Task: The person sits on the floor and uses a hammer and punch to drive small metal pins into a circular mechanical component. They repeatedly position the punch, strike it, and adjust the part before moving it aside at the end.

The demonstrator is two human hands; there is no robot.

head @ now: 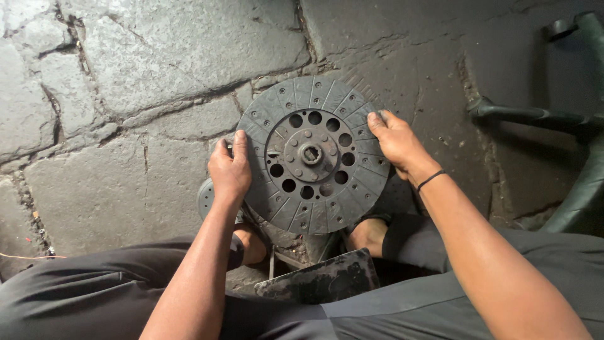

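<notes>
A round dark clutch disc [313,155] with a ring of holes and a splined hub at its centre is held over the stone floor, face up toward me. My left hand [229,169] grips its left rim, thumb on the friction face. My right hand [395,141] holds the upper right rim, fingers curled over the edge. A black band circles my right wrist. A second round metal part [205,198] shows partly beneath the disc on the left.
Cracked grey stone paving [126,157] spreads around. A dark flat metal block [321,281] lies between my knees, with my feet beside it. Dark curved metal bars [535,116] stand at the right.
</notes>
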